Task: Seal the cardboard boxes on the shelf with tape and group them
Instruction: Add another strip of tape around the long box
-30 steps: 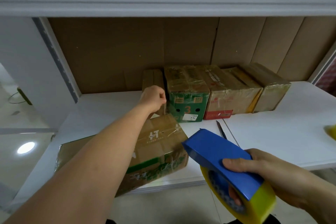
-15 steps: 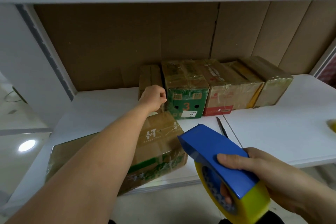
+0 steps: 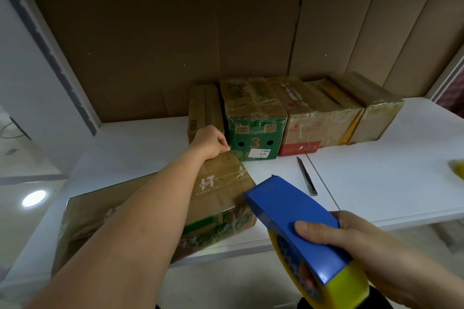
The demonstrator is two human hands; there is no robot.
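Left hand [image 3: 211, 142]: unmoved since the earlier frame, fingers curled at the plain box [image 3: 204, 110]; grasp cannot be told. Right hand [image 3: 356, 241]: still grips tape dispenser [image 3: 296, 223]. Large box [image 3: 155, 213] at shelf [image 3: 376, 175] front; taped boxes [image 3: 288, 113] rowed behind; knife [image 3: 306, 175] beside.

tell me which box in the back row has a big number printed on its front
The green box, second from the left in the row. Its front shows an orange 3 between two round holes; the other boxes there are plain brown, one with a red strip.

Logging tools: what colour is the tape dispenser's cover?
Blue, over yellow tape dispenser roll; head view.
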